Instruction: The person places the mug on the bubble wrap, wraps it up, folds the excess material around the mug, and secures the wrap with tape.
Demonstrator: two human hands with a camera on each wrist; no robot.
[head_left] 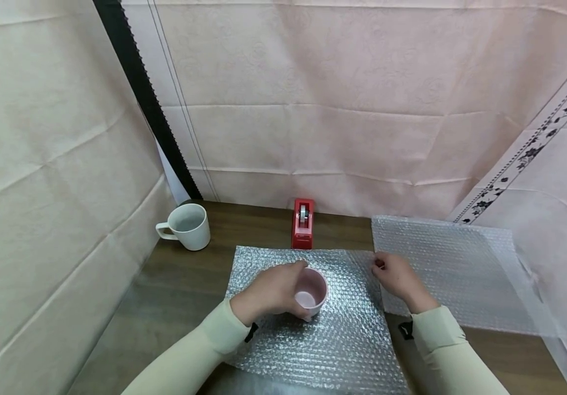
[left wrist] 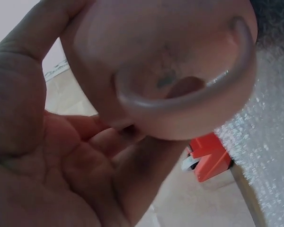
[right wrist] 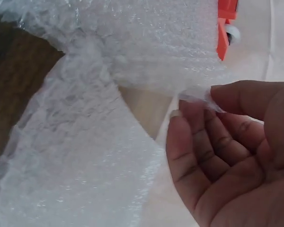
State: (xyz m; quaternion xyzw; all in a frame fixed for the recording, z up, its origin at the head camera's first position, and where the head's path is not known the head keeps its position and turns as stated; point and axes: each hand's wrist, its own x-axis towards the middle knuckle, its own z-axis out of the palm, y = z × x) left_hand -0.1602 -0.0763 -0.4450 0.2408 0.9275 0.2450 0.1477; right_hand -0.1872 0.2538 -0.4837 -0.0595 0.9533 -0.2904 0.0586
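Observation:
A pink mug (head_left: 310, 292) sits over the middle of a silvery bubble wrap sheet (head_left: 332, 351). My left hand (head_left: 275, 293) grips it from the left, thumb on the near side and fingers around the far side. In the left wrist view the mug's handle (left wrist: 189, 101) faces the palm. My right hand (head_left: 400, 278) pinches the far right corner of the bubble wrap sheet between thumb and fingertips; in the right wrist view the pinched corner (right wrist: 199, 93) lifts a little off the table.
A second bubble wrap sheet (head_left: 451, 274) lies to the right, against the cloth wall. Behind the first sheet stands a red tape dispenser (head_left: 303, 225). A white mug (head_left: 190, 226) stands at the back left. Cloth walls (head_left: 342, 109) enclose the wooden table (head_left: 150, 307).

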